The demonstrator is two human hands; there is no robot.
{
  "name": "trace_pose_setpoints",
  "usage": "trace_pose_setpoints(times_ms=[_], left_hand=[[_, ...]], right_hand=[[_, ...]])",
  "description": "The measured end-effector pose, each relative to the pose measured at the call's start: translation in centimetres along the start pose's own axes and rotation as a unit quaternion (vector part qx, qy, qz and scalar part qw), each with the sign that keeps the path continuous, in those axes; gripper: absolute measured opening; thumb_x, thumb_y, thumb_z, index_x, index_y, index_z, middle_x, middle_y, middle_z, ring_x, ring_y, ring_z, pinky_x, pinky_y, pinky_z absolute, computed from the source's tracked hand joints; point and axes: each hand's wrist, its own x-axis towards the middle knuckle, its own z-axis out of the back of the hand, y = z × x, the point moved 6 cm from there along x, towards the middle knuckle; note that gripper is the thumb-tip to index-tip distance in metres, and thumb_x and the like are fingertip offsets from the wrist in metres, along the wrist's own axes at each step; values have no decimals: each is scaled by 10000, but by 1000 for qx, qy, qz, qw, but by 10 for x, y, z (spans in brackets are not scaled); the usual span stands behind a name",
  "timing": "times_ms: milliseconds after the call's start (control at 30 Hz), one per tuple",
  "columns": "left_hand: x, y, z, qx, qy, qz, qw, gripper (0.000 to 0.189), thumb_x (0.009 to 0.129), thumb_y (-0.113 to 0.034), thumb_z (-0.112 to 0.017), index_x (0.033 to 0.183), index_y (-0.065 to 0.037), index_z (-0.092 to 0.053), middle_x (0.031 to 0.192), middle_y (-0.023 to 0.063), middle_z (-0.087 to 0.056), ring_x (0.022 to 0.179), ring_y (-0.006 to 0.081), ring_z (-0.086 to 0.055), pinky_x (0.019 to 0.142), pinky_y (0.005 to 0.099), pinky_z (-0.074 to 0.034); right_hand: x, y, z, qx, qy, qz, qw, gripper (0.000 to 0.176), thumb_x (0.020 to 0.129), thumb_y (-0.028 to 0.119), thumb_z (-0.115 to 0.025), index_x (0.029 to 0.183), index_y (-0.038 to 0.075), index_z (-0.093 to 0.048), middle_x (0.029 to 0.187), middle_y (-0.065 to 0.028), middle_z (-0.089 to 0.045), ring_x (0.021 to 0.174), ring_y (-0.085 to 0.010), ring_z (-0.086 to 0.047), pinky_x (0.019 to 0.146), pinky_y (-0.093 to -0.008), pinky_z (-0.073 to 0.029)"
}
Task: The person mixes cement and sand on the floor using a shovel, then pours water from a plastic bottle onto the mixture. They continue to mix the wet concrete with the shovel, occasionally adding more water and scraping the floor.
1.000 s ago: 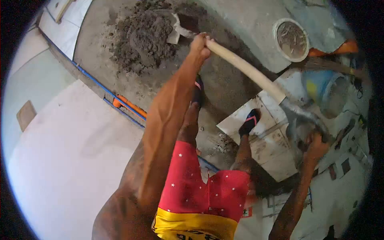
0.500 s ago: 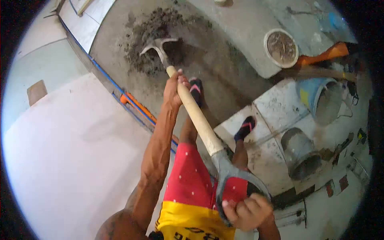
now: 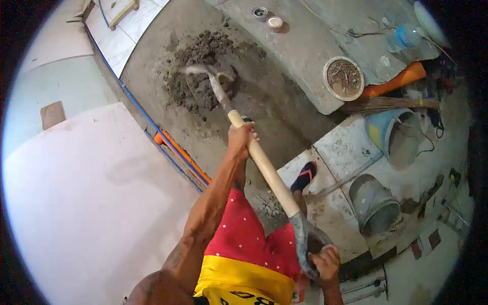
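A shovel (image 3: 273, 178) with a pale wooden shaft runs diagonally across the view. Near its blade end, my left hand (image 3: 241, 141) is wrapped round the wood. At the near end, my right hand (image 3: 326, 261) grips the grey D-shaped handle (image 3: 301, 239). The blade lies tilted over a heap of dark, damp, crumbly mix (image 3: 206, 48) on the concrete floor, and motion smears its edge. One sandalled foot (image 3: 305, 176) stands on a tile to the right of the shaft.
A round tub of brown debris (image 3: 344, 78) sits on a slab at right, beside an orange pipe (image 3: 396, 80) and a broom (image 3: 389, 105). Two buckets, one blue (image 3: 384, 133) and one grey (image 3: 373, 201), lie tipped over. Blue conduit (image 3: 134, 101) follows the left wall.
The shovel has rolled about its shaft, so the blade and D-handle now show more edge-on. Both hands have kept their grip. The view has shifted, bringing two small tins into sight.
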Motion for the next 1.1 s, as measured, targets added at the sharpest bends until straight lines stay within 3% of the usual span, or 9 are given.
trace_pose_setpoints(times_ms=[133,200,433,533,867,900,1000,1033,1100], left_hand=[[78,-29,-25,80,-22,-134,987,249,721,-71,-593,888,0,-423,655,77,-503,478,184,-519,422,321,-440],[152,-37,-30,196,-50,-208,957,270,714,-92,-604,864,31,-416,655,106,-520,490,210,-547,433,343,-454],[340,-44,-42,341,-58,-319,882,439,712,-165,-638,979,64,-376,857,250,-579,584,282,-623,524,378,-503],[379,-31,-52,309,3,-323,894,434,723,-140,-621,997,63,-354,848,231,-571,571,272,-618,527,384,-505],[447,-1,-35,291,114,-205,927,494,677,-156,-719,982,42,-385,789,180,-578,636,267,-620,516,379,-500],[436,-3,-33,372,41,-263,889,496,663,-194,-730,971,40,-420,832,196,-594,743,297,-620,644,392,-503],[423,10,-25,396,-2,-248,884,536,664,-219,-726,1005,60,-421,857,217,-596,813,318,-606,730,387,-481],[405,13,-18,419,-30,-242,874,547,678,-217,-713,1026,76,-410,862,202,-597,783,301,-607,709,380,-481],[383,28,-5,380,-4,-223,898,562,679,-218,-713,1040,81,-402,859,194,-593,792,299,-604,717,375,-479]], right_hand=[[26,-66,-80,115,10,-166,979,284,635,82,-700,894,55,-587,925,-123,-548,990,-293,-493,876,-415,-375],[60,-96,-134,122,-160,-220,955,373,589,-4,-686,942,34,-569,1037,-133,-553,1087,-315,-477,958,-408,-326],[157,-176,-290,230,-228,-313,893,450,616,-75,-619,1044,43,-546,1148,-128,-529,1112,-285,-484,971,-378,-356],[174,-211,-339,259,-362,-211,870,379,678,-53,-608,1041,41,-552,1155,-127,-539,1113,-279,-491,975,-371,-356],[149,-291,-451,273,-84,-378,881,194,801,6,-591,994,-8,-583,1020,-95,-603,931,-141,-551,826,-287,-437],[151,-293,-454,643,-179,-428,610,173,805,3,-585,978,-10,-580,1002,-80,-603,907,-134,-555,808,-266,-441],[177,-268,-385,476,-7,-389,789,418,840,166,-575,1162,-65,-444,1075,-199,-526,922,-241,-524,860,-408,-449],[149,-280,-403,708,-116,-476,509,104,797,30,-607,893,0,-583,987,-85,-607,906,-162,-566,791,-284,-464],[145,-281,-365,587,-55,-406,698,99,788,36,-615,876,1,-585,977,-88,-612,903,-167,-571,769,-292,-475]])
